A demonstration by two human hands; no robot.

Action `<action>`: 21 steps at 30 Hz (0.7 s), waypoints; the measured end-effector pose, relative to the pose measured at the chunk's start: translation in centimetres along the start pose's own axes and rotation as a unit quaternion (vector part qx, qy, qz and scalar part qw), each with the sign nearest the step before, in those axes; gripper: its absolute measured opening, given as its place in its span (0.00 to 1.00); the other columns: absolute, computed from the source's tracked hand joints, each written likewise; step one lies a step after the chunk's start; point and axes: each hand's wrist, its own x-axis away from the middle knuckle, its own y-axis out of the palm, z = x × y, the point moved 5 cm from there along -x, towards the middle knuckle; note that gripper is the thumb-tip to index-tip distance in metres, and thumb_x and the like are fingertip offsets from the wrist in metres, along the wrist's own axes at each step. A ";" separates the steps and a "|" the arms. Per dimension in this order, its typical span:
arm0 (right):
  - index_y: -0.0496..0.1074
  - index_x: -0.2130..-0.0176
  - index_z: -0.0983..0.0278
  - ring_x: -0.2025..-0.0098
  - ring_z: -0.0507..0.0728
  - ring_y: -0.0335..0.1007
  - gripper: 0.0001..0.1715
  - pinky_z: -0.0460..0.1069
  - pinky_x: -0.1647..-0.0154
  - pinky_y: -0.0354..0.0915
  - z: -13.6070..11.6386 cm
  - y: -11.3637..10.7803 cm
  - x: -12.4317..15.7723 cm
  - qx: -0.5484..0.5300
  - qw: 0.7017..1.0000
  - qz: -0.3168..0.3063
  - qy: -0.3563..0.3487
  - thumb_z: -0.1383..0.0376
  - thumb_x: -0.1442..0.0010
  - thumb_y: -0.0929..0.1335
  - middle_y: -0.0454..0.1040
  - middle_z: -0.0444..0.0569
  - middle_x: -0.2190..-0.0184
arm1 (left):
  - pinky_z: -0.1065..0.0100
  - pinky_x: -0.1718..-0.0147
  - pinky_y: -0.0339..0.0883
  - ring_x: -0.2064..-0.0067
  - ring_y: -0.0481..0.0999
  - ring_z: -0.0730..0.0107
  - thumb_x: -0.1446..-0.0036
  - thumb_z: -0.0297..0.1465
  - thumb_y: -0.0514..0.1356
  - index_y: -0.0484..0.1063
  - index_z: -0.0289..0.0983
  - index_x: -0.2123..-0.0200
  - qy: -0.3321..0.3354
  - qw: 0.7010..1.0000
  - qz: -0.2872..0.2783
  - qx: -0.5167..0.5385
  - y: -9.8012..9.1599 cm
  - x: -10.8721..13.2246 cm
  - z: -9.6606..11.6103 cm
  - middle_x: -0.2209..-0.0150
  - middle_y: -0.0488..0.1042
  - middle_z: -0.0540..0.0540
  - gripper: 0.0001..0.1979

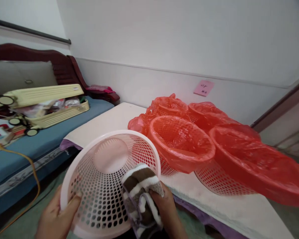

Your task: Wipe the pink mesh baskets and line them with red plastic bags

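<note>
A pale pink perforated plastic basket (107, 189) is tilted in front of me, its open mouth facing me. My left hand (58, 212) grips its rim at the lower left, thumb over the inside. Bunched in my right hand (165, 207) is a striped cloth (142, 192) in brown, white and grey. That cloth lies against the right inner side of the basket. Part of my right hand's fingers are hidden behind the fabric.
Several baskets lined with red plastic bags, such as a near one (181, 139), stand on a white-topped table (109, 116). On the blue bed (97, 106) at left lies an open cream suitcase (49, 93). A yellow cord (36, 176) hangs down. A pink note (204, 88) is on the wall.
</note>
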 end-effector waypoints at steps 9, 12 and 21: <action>0.74 0.56 0.63 0.65 0.58 0.75 0.18 0.51 0.60 0.70 2.7 1.6 0.6 -0.095 0.994 0.025 0.046 0.59 0.46 0.68 0.80 0.46 0.66 | 0.57 0.55 0.75 0.53 0.79 0.49 0.55 0.43 0.65 0.73 0.38 0.54 -0.062 0.993 -0.059 0.087 3.6 2.7 -3.1 0.60 0.82 0.43 0.25; 0.73 0.54 0.64 0.62 0.60 0.75 0.20 0.52 0.59 0.70 3.6 2.0 0.6 -0.058 0.997 0.012 0.040 0.58 0.44 0.66 0.80 0.50 0.62 | 0.54 0.53 0.75 0.50 0.79 0.48 0.53 0.41 0.64 0.72 0.40 0.48 -0.154 0.971 -0.101 0.154 6.6 4.6 -5.5 0.59 0.82 0.42 0.27; 0.67 0.46 0.70 0.51 0.66 0.71 0.30 0.59 0.48 0.66 -2.0 -1.8 1.5 0.281 0.931 0.201 -0.120 0.58 0.44 0.65 0.72 0.61 0.55 | 0.54 0.37 0.56 0.39 0.69 0.50 0.53 0.37 0.66 0.64 0.39 0.43 -0.216 0.931 -0.117 0.271 9.8 6.2 -8.6 0.49 0.78 0.41 0.33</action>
